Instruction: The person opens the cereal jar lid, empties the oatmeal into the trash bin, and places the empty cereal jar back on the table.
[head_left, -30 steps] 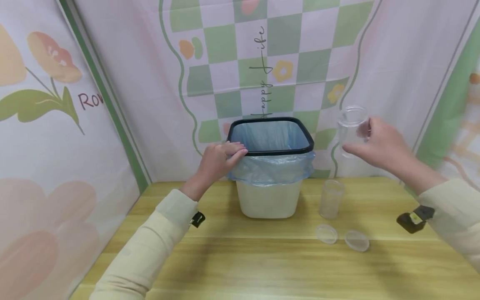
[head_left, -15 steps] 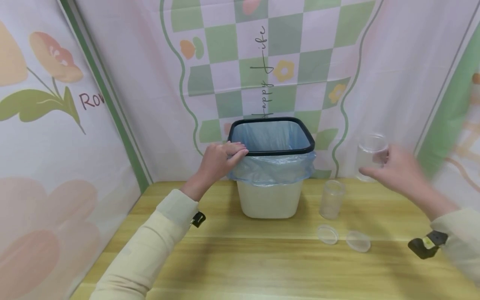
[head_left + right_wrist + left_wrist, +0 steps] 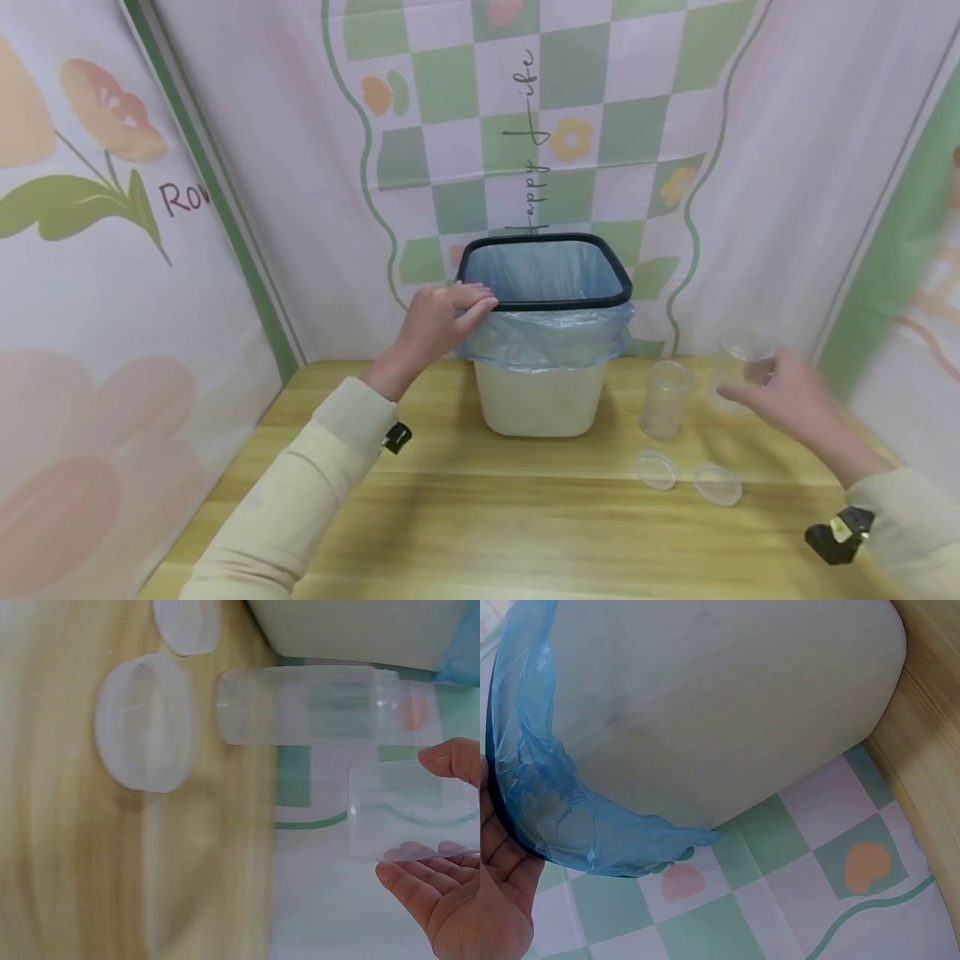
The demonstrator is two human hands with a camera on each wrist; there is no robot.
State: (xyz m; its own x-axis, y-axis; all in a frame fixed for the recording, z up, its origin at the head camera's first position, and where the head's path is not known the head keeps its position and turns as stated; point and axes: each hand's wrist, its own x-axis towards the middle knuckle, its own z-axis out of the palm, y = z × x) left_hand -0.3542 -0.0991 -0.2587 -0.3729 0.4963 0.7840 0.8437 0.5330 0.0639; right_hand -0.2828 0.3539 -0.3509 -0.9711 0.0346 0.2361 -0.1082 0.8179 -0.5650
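Observation:
A white trash bin (image 3: 538,402) with a black rim and a blue bag liner (image 3: 551,337) stands at the back of the table. My left hand (image 3: 442,321) holds its front-left rim; the left wrist view shows the fingers at the rim, over the blue plastic (image 3: 592,832). My right hand (image 3: 791,396) grips a clear plastic jar (image 3: 738,367), thumb on one side and fingers on the other. In the right wrist view this jar (image 3: 405,810) is upright and lidless, raised above the tabletop. A second clear jar (image 3: 664,400) stands between it and the bin.
Two clear round lids (image 3: 657,470) (image 3: 717,484) lie in front of the standing jar. The wooden table (image 3: 465,533) ends at a printed curtain (image 3: 352,325) behind the bin. More printed cloth (image 3: 112,333) hangs along the left side.
My right hand has lowered the clear jar toward the table, first moving right and down, then straight down. The left hand has stayed on the bin rim.

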